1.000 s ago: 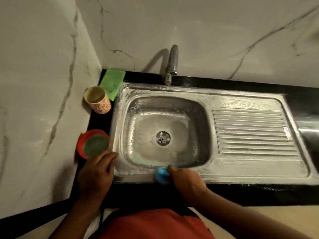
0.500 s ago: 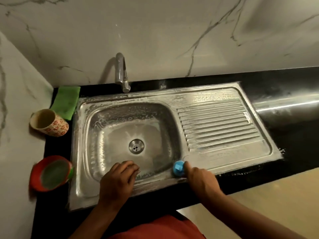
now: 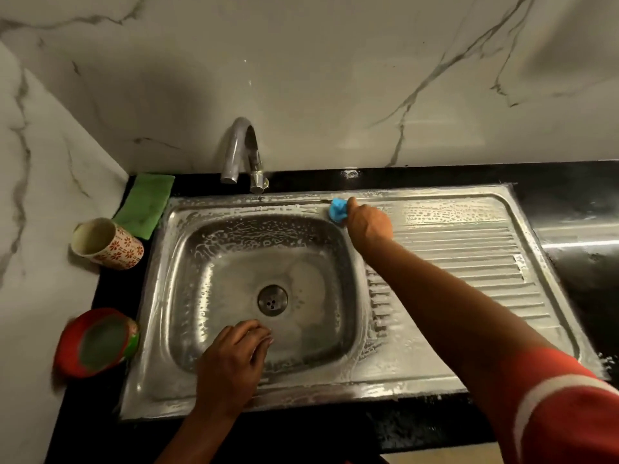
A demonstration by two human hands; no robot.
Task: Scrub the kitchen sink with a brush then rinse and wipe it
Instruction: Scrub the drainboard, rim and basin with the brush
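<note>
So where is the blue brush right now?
In the head view, the blue brush is gripped by the right hand on the far rim of the sink, just right of the tap, at the corner where the basin meets the drainboard.

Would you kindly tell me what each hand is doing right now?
Left hand: open, resting on the steel sink rim.
Right hand: gripping the small blue scrub brush.
</note>
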